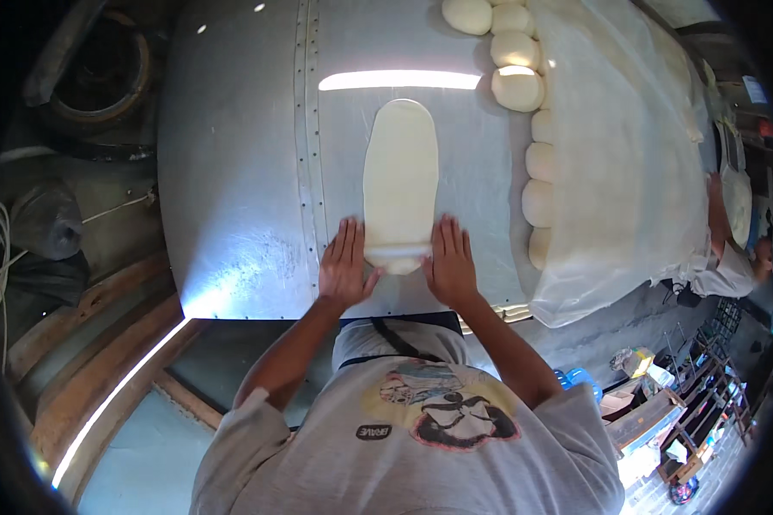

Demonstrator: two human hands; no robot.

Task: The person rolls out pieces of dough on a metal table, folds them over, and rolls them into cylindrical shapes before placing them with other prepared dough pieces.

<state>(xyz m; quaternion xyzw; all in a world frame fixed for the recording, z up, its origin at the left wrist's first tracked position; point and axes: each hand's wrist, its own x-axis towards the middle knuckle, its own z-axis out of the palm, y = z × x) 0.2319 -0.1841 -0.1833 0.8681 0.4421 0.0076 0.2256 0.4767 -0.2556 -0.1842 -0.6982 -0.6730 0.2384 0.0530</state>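
Observation:
A long, flat oval of pale dough (400, 172) lies on the metal worktop (232, 154). Across its near end runs a pale horizontal band (398, 251), perhaps a thin roller; I cannot make out whether it is that or folded dough. My left hand (343, 262) lies open, fingers stretched forward, at the left edge of this band. My right hand (451, 262) is likewise open and flat at the right edge. Whatever is under both palms is hidden.
Several dough balls (517, 88) line the right, partly under a translucent sheet (610, 172). A riveted seam (307, 129) crosses the worktop. Another person's arm (717, 215) shows at far right. A cluttered wooden rack (687, 403) stands lower right, a round tyre-like object (94, 129) upper left.

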